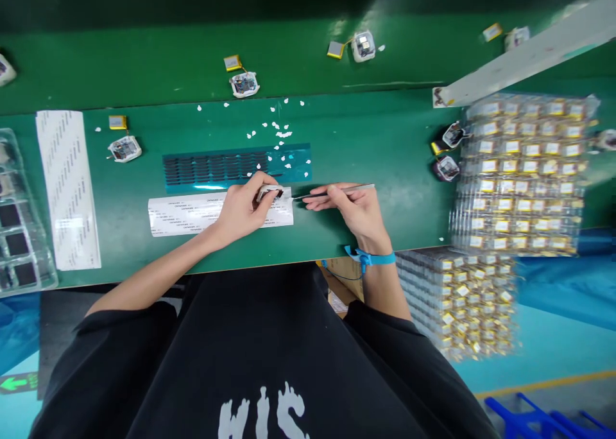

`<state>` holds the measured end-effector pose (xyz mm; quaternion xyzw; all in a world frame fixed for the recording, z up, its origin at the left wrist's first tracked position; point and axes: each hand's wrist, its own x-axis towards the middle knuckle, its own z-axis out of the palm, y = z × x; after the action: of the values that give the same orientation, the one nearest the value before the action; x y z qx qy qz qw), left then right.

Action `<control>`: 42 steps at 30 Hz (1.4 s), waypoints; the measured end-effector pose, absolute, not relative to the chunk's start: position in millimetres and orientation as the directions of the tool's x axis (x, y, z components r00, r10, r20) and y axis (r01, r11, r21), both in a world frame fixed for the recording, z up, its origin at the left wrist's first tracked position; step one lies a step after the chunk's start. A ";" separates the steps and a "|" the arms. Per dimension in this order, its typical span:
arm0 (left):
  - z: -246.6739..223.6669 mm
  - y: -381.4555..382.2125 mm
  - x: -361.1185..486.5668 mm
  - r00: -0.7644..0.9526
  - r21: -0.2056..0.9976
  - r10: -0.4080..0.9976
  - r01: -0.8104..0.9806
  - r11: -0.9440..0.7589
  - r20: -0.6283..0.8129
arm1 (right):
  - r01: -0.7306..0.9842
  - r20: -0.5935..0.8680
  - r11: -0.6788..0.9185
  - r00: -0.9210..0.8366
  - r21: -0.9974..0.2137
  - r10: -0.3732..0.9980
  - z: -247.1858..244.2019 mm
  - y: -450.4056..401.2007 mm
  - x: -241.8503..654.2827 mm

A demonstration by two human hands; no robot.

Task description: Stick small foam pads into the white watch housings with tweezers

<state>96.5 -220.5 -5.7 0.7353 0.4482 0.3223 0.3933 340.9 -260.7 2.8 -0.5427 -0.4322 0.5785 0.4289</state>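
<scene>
My left hand (240, 209) is closed around a small white device housing (270, 189), tilted over a white printed backing sheet (185, 214). Metal tweezers (362, 187) lie in the grip of my right hand (355, 209), their tips pointing left near the sheet's right end. A tiny pale piece seems to be at the tips, too small to make out. Just beyond the hands is a blue film (301, 153) carrying rows of black strips. Small white stickers (283, 134) are scattered on and behind it. A blue wrist strap (380, 258) circles my right wrist.
Open housings with batteries, such as a white one (125, 149), stand left and along the back ledge. A long white sheet (70, 195) and a clear tray (29, 233) lie left. Stacked battery trays (522, 176) stand right, below a slanting white bar (524, 51).
</scene>
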 end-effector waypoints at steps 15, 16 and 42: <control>29.8 -221.9 84.8 0.548 0.986 0.826 -0.016 0.167 -0.131 | -0.021 0.025 0.028 0.134 -0.999 0.991 23.2 -250.3 279.5; 30.3 -222.2 85.0 0.545 0.985 0.828 -0.021 0.170 -0.131 | -0.017 0.033 0.035 0.137 -0.999 0.990 23.2 -249.7 278.1; 23.5 -215.7 78.3 0.446 0.994 0.889 0.071 0.082 -0.105 | 0.144 0.083 0.063 0.137 -0.988 0.987 28.9 -235.1 292.2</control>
<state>78.3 -215.7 23.5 0.5898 0.4068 0.3336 0.6126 292.2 -235.1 28.9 -0.5495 -0.5148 0.4081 0.5163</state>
